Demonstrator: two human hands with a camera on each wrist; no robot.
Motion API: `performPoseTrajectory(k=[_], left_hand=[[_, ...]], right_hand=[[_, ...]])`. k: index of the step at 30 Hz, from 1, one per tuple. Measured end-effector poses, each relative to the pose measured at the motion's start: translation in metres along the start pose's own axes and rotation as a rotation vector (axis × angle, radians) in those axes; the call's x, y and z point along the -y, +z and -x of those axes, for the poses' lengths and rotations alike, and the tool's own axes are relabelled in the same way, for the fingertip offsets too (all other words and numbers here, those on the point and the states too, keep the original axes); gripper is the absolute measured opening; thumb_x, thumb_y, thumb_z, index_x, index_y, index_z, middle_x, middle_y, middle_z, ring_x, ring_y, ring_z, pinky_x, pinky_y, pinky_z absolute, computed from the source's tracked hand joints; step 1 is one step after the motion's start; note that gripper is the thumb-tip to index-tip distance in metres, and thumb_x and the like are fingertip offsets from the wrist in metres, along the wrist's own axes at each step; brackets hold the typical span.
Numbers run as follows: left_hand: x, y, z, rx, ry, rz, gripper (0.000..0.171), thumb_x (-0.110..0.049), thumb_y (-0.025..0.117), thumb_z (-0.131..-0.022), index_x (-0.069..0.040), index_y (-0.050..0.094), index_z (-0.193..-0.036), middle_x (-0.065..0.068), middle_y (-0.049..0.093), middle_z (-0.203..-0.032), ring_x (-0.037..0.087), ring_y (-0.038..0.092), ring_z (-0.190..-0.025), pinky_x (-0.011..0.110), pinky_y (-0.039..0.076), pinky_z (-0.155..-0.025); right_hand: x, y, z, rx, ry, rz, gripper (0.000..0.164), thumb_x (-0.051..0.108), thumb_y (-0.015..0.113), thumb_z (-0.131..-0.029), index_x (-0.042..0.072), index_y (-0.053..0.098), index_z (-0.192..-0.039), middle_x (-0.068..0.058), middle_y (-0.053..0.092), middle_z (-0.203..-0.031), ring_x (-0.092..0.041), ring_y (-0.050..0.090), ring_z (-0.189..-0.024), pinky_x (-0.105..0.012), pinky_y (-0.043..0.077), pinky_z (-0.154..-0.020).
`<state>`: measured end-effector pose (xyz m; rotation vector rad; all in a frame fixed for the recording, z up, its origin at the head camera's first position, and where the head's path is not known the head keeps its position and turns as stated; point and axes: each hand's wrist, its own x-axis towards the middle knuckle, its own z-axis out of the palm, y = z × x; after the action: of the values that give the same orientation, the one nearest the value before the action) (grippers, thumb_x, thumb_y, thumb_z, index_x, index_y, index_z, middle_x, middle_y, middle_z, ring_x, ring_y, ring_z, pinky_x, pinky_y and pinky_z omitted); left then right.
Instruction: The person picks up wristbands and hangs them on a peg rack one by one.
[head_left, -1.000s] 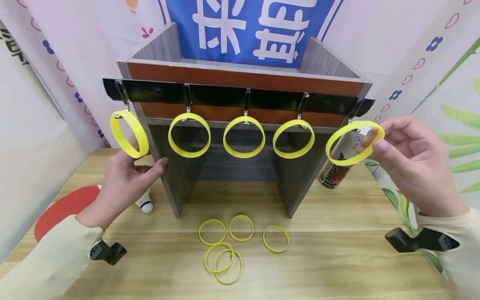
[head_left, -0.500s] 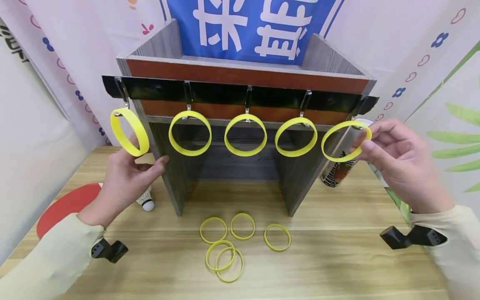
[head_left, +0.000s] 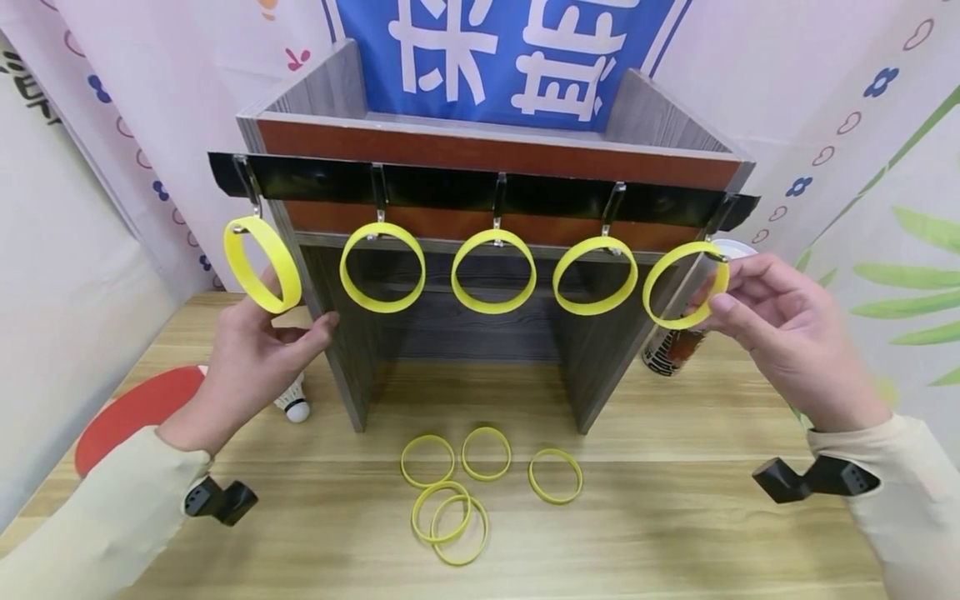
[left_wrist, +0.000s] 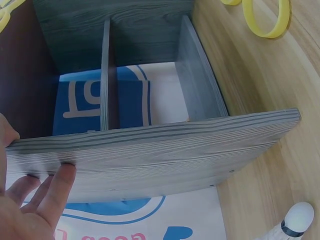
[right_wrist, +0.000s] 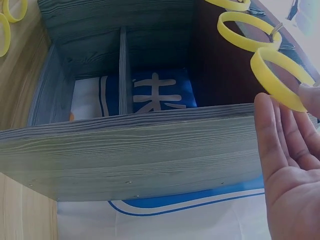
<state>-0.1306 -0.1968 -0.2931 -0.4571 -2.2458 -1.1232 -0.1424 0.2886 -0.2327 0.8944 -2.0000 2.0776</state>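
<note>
Yellow ring (right_wrist: 274, 85) at rightmost hook (head_left: 720, 215), right hand (head_left: 791, 333) pinching it, thumb against fingers; can't tell how it seats. Left hand (head_left: 258, 358) grips left upright of grey stand (head_left: 600, 358). Five loose rings (head_left: 555, 499) lie on bench (head_left: 660, 508); red paddle (head_left: 135, 408) near bench's left edge, can (head_left: 667, 354) toward right edge.

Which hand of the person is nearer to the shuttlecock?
Left. The left hand is close above the shuttlecock, holding the shelf at its left; the right hand is across the shelf, pinching the rightmost hanging ring.
</note>
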Motion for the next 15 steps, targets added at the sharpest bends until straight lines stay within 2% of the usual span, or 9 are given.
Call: performPoseTrajectory(k=[5,8,12,15], left_hand=[[0.001,0.0,0.0,-0.004,0.006,-0.001,0.045,0.008,0.076,-0.085,0.004,0.058,-0.126,-0.021,0.058,-0.109,-0.01,0.06,-0.089,0.004,0.056,-0.074],[0.002,0.0,0.0,-0.009,0.012,-0.004,0.045,0.009,0.076,-0.085,0.005,0.058,-0.125,-0.018,0.058,-0.109,-0.01,0.06,-0.087,0.004,0.056,-0.072],[0.001,0.0,0.001,-0.01,0.008,-0.001,0.045,0.009,0.077,-0.085,0.004,0.058,-0.125,-0.009,0.06,-0.108,-0.009,0.06,-0.085,0.004,0.056,-0.071],[0.0,0.0,0.001,-0.008,0.001,0.007,0.045,0.008,0.077,-0.085,0.004,0.058,-0.125,-0.001,0.062,-0.107,-0.009,0.06,-0.084,0.004,0.055,-0.072]], right_hand=[[-0.004,-0.001,0.003,0.038,0.006,0.009,0.027,-0.022,0.045,-0.098,-0.008,0.059,-0.117,-0.011,0.071,-0.115,-0.02,0.075,-0.1,-0.033,0.066,-0.086],[-0.007,-0.003,0.004,0.079,0.015,0.003,0.028,-0.022,0.045,-0.098,-0.011,0.057,-0.12,-0.015,0.069,-0.121,-0.021,0.076,-0.103,-0.034,0.066,-0.087],[-0.009,-0.005,0.006,0.147,0.098,0.099,0.03,-0.017,0.048,-0.1,-0.008,0.057,-0.128,-0.014,0.067,-0.122,-0.018,0.076,-0.103,-0.031,0.065,-0.089],[-0.012,-0.007,0.008,0.212,0.18,0.194,0.029,-0.013,0.051,-0.102,-0.004,0.059,-0.128,-0.009,0.073,-0.118,-0.016,0.078,-0.099,-0.029,0.065,-0.089]])
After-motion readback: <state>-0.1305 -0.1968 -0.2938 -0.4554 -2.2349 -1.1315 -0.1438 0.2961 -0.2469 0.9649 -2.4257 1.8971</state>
